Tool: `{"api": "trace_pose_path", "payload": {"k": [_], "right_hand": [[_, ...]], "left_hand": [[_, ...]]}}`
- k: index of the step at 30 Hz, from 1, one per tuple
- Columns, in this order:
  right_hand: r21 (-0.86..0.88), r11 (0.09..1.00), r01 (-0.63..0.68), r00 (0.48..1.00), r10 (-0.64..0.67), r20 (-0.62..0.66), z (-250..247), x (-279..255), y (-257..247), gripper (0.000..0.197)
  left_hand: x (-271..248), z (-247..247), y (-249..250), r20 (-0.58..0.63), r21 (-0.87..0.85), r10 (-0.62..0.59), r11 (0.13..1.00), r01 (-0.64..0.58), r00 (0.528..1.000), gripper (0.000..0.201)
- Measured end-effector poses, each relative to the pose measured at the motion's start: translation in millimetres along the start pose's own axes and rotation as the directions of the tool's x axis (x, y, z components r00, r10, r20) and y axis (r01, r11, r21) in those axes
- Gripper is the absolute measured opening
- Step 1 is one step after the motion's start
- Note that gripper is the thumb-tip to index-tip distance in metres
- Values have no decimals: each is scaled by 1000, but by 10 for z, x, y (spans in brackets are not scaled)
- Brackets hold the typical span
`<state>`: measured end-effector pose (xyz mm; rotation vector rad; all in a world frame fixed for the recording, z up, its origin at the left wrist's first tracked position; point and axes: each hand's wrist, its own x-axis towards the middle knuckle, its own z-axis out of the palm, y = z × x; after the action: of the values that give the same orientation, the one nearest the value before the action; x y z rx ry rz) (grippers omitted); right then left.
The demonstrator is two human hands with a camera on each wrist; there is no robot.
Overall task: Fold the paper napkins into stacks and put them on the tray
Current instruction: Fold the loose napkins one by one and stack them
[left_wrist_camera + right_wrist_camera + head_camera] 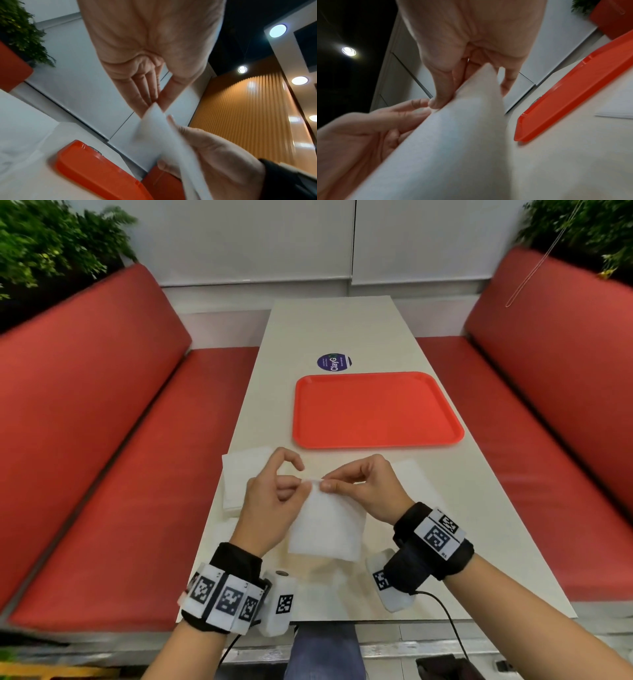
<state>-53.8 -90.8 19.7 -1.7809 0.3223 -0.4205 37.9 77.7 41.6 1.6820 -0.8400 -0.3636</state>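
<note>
I hold a white paper napkin (325,525) up off the table by its top edge. My left hand (304,483) pinches that edge from the left, and my right hand (326,483) pinches it right beside, so the fingertips nearly touch. In the left wrist view, my left hand (154,102) meets the napkin (157,128) at its upper corner. In the right wrist view, my right hand (448,94) has its thumb on the napkin (453,135). The orange tray (376,409) lies just beyond my hands. More white napkins (239,474) lie flat on the table under my left hand.
Another flat napkin (418,477) lies on the table to the right of my right hand. A round purple sticker (334,362) sits on the beige table (325,330) beyond the tray. Red benches (120,457) flank the narrow table on both sides.
</note>
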Motion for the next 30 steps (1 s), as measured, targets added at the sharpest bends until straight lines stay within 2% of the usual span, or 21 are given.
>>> {"api": "trace_pose_path", "payload": {"k": [3,8,12,15,18,21,26,30], "right_hand": [[60,998,-14,999,12,33,57,93,-36,10],[217,976,-29,1000,27,10,233,344,-235,15],[252,964,-80,990,46,137,568,378,-342,42],[163,986,-41,994,24,109,796,370,-179,51],[79,993,-85,992,77,104,984,306,25,36],[-28,990,-139,985,141,102,1129,213,156,21],[-274,937,-214,960,255,120,1338,165,380,22],[-410,879,-244,939,320,127,1412,130,511,26]], "left_hand": [[-23,-299,19,-77,-85,-34,996,27,996,21],[109,-803,70,-271,-111,-20,994,-11,962,22],[94,-933,-29,-238,-115,-83,992,57,968,14],[-29,-941,-209,-229,-23,-117,993,115,966,11],[-232,-983,-449,-220,27,-186,980,196,958,18],[-394,-1010,-688,-229,179,-243,941,286,943,20],[-443,-926,-997,-247,356,-316,850,389,916,19],[-449,-864,-1166,-172,470,-339,797,380,925,24]]}}
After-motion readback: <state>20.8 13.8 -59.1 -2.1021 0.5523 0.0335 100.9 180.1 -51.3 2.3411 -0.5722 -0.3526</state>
